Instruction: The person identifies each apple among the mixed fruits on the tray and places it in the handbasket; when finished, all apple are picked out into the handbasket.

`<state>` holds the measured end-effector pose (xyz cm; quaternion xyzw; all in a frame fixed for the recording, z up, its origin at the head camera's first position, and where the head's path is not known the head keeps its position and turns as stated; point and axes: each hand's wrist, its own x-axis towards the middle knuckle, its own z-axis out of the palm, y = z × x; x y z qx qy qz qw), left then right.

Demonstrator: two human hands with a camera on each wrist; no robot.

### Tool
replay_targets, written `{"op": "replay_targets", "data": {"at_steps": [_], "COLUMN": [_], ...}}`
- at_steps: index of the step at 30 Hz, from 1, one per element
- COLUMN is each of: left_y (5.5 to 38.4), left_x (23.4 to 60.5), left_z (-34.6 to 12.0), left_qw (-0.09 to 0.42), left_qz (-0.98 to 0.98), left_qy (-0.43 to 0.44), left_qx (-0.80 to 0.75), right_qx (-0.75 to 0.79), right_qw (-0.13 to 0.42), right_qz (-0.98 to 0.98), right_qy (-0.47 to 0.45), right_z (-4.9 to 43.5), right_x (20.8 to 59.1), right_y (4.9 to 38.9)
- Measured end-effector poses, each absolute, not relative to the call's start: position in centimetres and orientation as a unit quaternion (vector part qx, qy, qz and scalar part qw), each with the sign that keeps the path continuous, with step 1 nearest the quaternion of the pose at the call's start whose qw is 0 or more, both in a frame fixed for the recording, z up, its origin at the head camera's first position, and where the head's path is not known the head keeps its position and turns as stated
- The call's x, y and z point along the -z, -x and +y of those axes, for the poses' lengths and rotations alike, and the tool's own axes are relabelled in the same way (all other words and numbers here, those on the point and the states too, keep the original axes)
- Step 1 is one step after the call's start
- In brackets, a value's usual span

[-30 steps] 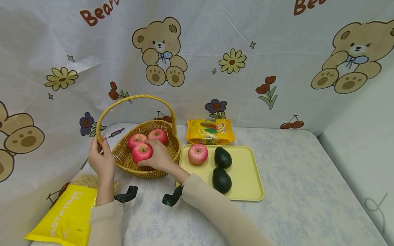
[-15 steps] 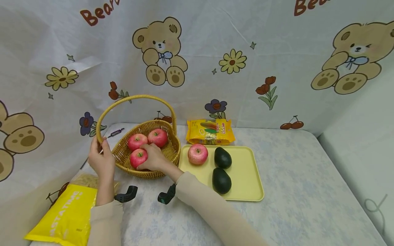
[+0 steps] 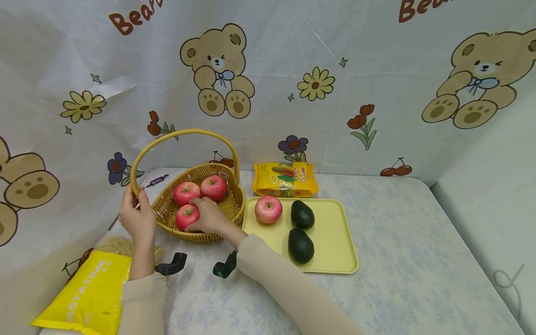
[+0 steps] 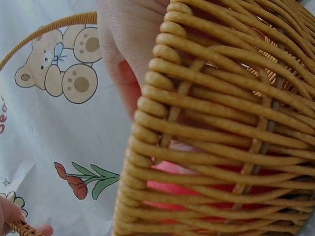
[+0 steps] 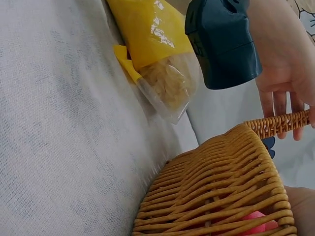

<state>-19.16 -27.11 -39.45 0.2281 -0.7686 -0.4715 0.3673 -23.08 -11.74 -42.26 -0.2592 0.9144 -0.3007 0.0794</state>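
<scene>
My left hand [image 3: 138, 216] holds the handle [image 3: 184, 132] of a wicker basket [image 3: 201, 236] near its left end, fingers wrapped round it. Reaching over the front rim, my right hand [image 3: 210, 217] has thumb and fingers round the side of a red apple [image 3: 186, 216] low in the basket. Two more apples lie behind it, a left apple [image 3: 186, 191] and a right apple [image 3: 214, 187]. In the left wrist view the basket wall [image 4: 221, 118] covers most of the fruit. The right wrist view shows the wall from outside, with the left hand [image 5: 283, 69] at the handle.
Right of the basket, a yellow tray [image 3: 335, 237] carries one apple [image 3: 269, 209] and two dark avocados, a rear avocado [image 3: 302, 215] and a front avocado [image 3: 300, 245]. A yellow snack packet [image 3: 286, 179] lies behind it. At front left is a yellow pasta bag [image 3: 83, 293].
The right hand has moved slightly left and down with its apple, lowering it into the front of the basket. During the last half second it has barely moved. My left hand stays on the handle.
</scene>
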Motion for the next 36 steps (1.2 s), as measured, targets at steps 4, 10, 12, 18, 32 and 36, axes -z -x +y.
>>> {"op": "replay_targets", "data": {"at_steps": [4,10,12,18,32,36], "left_y": [19.1,19.2,19.2,19.2,19.3,19.4], "left_x": [39.6,39.7,39.7,39.7,39.6,39.7], "left_z": [-27.2,-27.3,-27.3,-27.3,-27.3,-27.4], "left_qw": [0.368,0.367,0.367,0.372,0.370,0.372], "left_qz": [-0.768,-0.769,-0.769,-0.771,-0.769,-0.769], "left_qy": [-0.225,-0.222,-0.223,-0.222,-0.224,-0.224], "left_qx": [0.472,0.473,0.473,0.467,0.471,0.470], "right_qx": [0.309,0.312,0.316,0.323,0.414,0.429], "right_qw": [0.082,0.090,0.096,0.096,0.033,0.008], "right_qz": [0.913,0.912,0.910,0.906,0.873,0.861], "right_qy": [0.253,0.251,0.252,0.257,0.256,0.275], "right_z": [-11.7,-11.7,-11.7,-11.5,-8.5,-6.0], "right_x": [42.2,42.2,42.2,42.1,40.1,38.4], "right_y": [23.0,23.0,23.0,23.0,21.5,20.6]}}
